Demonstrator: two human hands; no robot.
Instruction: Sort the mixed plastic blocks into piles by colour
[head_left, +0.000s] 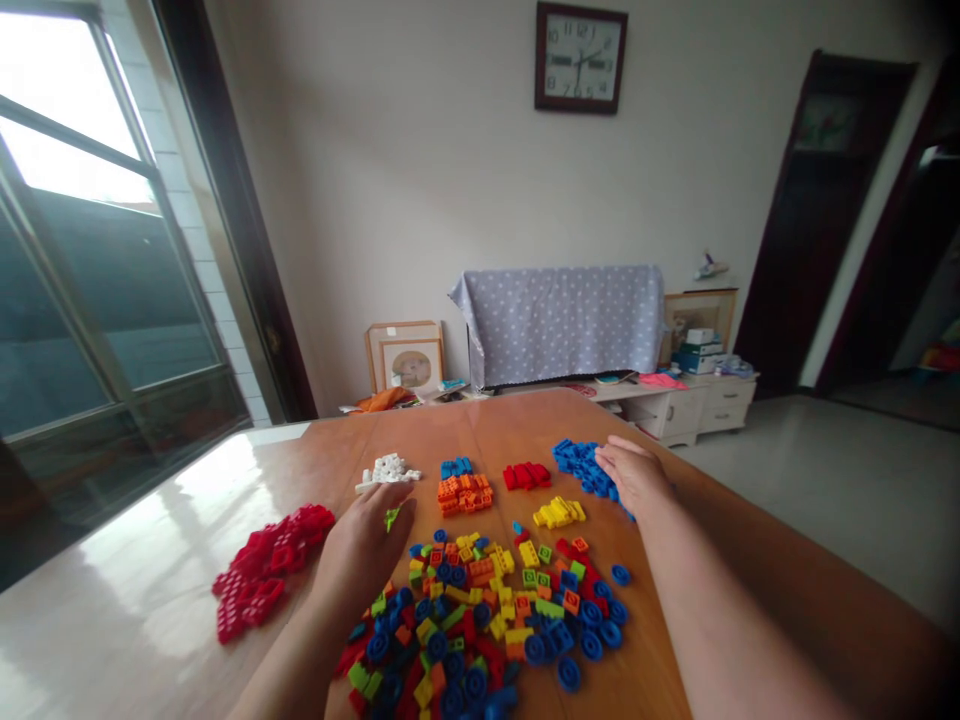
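My left hand [367, 525] is low over the table, with thumb and fingers apart around a gap. A lime-green piece [391, 518] shows in that gap; whether the fingers touch it I cannot tell. Just beyond the fingertips lies a small heap of white bricks [390, 468]. My right hand [636, 473] rests at the right side of a pile of blue bricks [581, 460], fingers stretched toward it and partly covering it. Between my arms spreads a large mixed heap of toy bricks [480, 600] in blue, yellow, orange, green and red.
Orange bricks [465, 494], small red bricks [526, 476] and yellow bricks [559, 513] form separate groups on the wooden table [480, 425]. Dark-red bricks [270, 565] lie left of my left arm. A cloth-draped object [570, 325] stands beyond the table, below a wall clock [581, 58].
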